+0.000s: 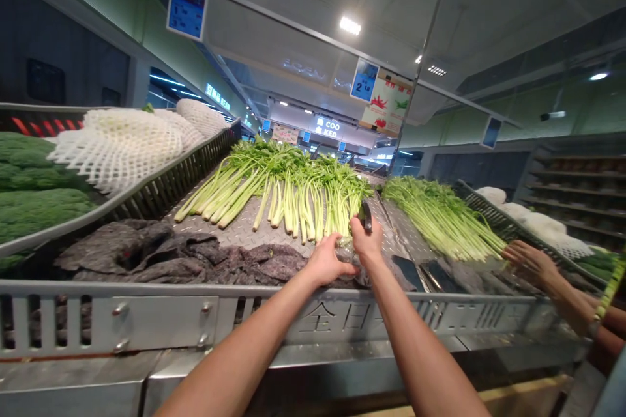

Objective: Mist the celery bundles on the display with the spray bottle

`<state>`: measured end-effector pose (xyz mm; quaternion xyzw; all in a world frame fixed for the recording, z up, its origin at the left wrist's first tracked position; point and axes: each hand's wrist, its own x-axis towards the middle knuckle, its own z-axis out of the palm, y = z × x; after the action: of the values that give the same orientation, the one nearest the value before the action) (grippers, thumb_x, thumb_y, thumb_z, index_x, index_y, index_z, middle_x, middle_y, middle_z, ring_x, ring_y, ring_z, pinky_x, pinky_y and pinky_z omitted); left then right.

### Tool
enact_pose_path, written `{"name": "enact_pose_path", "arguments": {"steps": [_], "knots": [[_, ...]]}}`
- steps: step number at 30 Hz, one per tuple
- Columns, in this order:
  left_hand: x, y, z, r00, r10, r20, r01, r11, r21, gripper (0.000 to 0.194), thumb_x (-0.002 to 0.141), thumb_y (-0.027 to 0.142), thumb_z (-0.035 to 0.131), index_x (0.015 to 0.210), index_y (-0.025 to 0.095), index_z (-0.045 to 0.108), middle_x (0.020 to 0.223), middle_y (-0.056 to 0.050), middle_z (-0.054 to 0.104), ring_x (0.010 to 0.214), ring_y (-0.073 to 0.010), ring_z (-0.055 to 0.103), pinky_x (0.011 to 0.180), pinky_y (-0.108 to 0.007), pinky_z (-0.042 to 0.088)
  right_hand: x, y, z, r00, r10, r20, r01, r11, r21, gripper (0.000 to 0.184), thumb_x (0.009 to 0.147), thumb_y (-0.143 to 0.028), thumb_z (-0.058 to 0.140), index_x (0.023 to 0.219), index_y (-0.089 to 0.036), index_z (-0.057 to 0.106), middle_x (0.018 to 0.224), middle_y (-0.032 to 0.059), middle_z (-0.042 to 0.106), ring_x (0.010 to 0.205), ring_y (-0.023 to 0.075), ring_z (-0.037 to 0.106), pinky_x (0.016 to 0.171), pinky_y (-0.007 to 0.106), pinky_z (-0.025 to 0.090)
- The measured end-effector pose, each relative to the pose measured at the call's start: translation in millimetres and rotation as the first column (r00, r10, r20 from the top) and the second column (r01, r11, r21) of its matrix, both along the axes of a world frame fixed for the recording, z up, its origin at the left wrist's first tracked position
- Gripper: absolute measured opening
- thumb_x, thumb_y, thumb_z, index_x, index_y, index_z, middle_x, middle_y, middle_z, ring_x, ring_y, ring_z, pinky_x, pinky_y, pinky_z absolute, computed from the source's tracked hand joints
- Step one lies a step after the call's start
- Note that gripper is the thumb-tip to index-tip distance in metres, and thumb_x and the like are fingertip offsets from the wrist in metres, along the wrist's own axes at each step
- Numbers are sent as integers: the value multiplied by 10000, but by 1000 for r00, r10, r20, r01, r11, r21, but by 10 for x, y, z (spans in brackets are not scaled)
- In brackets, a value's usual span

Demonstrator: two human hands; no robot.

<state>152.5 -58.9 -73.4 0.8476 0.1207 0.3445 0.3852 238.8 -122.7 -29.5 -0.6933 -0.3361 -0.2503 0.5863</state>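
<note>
A row of celery (293,202) lies on a dark textured rack, leafy tops away from me and pale stalk ends toward me. At the right end of the row, my left hand (328,262) is beside the stalk ends, thumb and fingers apart. Close to it, my right hand (368,244) is closed around a black curved handle (366,216); the rest of that tool cannot be made out. Between the hands are pale stalk ends and something clear and shiny, too small to name. Crumpled dark cloth (195,253) lies in front of the celery.
A mirror panel on the right reflects the celery (440,215) and hands (533,259). Left, a black crate wall (180,176) separates broccoli (39,208) and produce in white foam nets (127,143). A metal front rail (161,319) runs below; price signs (187,8) hang above.
</note>
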Motion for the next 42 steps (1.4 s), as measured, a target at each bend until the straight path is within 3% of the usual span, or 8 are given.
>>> {"name": "enact_pose_path", "arguments": {"steps": [5,15,21,25,30,33,37,42], "knots": [[-10,-6,5,999,-27,-38,27,999,-17,838,419,377,729,1160,127,429,1064,-119,530,1011,-277,462,855,-373,374,43,-4,-49,998,17,-55,-16,1000,27,301,642,-376,468,821,-163,582,681,21,586,646,173,519,589,256,385],[-50,-33,16,997,-21,-72,21,1000,4,886,387,395,741,1175,156,415,1132,-122,519,1041,-278,462,848,-372,382,44,-27,-82,998,-22,-66,23,1000,9,252,637,-368,463,696,-159,590,597,22,563,587,174,493,536,255,360],[-35,-31,-5,996,-58,-62,53,995,-86,884,395,370,747,1184,164,405,1139,-117,520,1055,-277,460,883,-385,358,89,-7,-99,997,28,-75,-24,999,43,301,620,-374,472,787,-154,593,622,19,577,580,168,502,545,254,372],[-11,-20,-25,999,-47,19,48,994,-97,884,394,356,754,1183,167,404,1172,-119,494,1077,-276,442,918,-391,332,97,-55,-45,995,-49,-87,52,998,31,336,614,-393,468,805,-152,603,627,29,576,595,181,513,534,258,365],[-2,-12,-32,994,-81,69,90,986,-142,883,419,408,738,1190,153,391,1174,-134,488,1090,-279,431,930,-398,326,93,-122,-1,989,-125,-80,119,990,-75,272,621,-393,454,623,-159,593,521,23,535,538,181,490,499,263,341],[1,-23,-24,986,-123,114,142,974,-175,833,428,352,744,1166,162,408,1160,-118,498,1071,-261,449,923,-379,341,66,-80,-37,995,-15,-103,3,993,-121,250,608,-384,470,571,-163,580,496,16,533,514,173,489,475,257,343],[3,-33,21,958,-192,214,246,933,-261,770,431,148,719,1133,132,403,1135,-124,508,1042,-242,473,877,-343,389,-69,39,-54,980,185,-79,-194,972,-130,274,602,-399,510,730,-171,592,628,17,588,597,181,535,535,267,392],[-124,79,188,919,-232,318,337,881,-333,784,454,38,663,1162,134,342,1136,-126,512,994,-215,512,848,-322,413,-349,191,50,973,228,42,-222,969,-108,324,611,-457,533,781,-182,557,755,37,559,703,185,525,630,294,410]]}}
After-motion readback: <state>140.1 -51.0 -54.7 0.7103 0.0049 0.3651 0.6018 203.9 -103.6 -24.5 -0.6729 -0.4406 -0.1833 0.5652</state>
